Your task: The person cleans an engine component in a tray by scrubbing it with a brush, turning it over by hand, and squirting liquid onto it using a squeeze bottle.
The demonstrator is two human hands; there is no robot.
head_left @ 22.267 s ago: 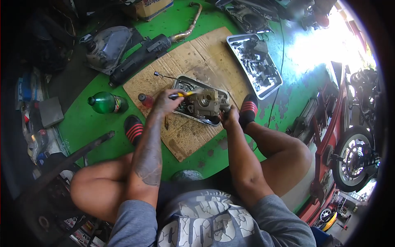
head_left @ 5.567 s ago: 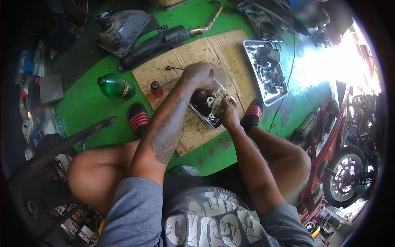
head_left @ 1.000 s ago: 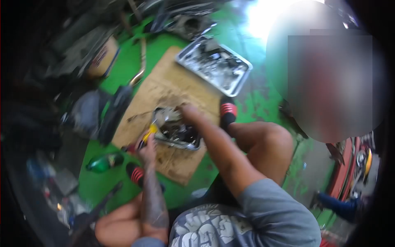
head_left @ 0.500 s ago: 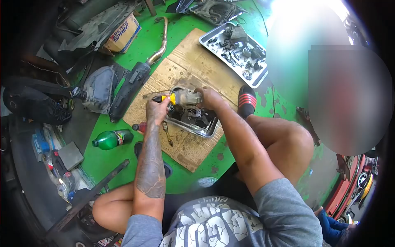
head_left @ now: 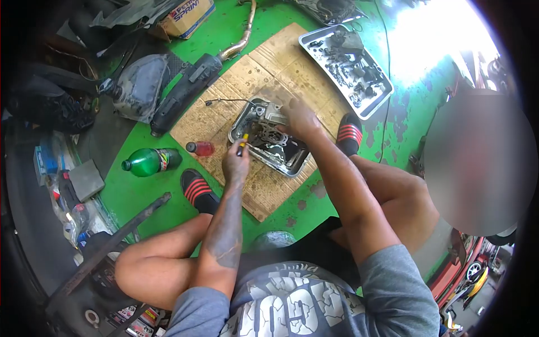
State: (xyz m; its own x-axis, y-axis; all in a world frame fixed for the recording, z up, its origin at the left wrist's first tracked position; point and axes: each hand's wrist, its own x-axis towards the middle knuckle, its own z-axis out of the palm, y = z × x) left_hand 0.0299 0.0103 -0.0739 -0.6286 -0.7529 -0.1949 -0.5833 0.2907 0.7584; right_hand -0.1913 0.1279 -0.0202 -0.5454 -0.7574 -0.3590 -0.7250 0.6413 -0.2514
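Observation:
My left hand [head_left: 236, 163] is closed round a yellow and black tool [head_left: 243, 144] at the near left side of a metal pan [head_left: 271, 164]. Dark liquid and metal parts lie in that pan. At its far right side my right hand [head_left: 301, 119] grips a grey metal engine part [head_left: 272, 114], which sits at the far end of the pan; the fingertips are partly hidden. A flat metal piece [head_left: 274, 136] is in the middle of the pan. Under the pan is stained cardboard [head_left: 247, 194].
A red bottle [head_left: 201, 148] and a green bottle [head_left: 150, 162] lie to the left. A tray [head_left: 366, 112] of small parts is at the upper right. An exhaust [head_left: 188, 92] and a box [head_left: 188, 18] lie beyond. At the right is a blurred person [head_left: 477, 163].
The grey part has gone from being held over the pan to lower at its far side. My left hand with the tool has drawn back from it. The view has shifted.

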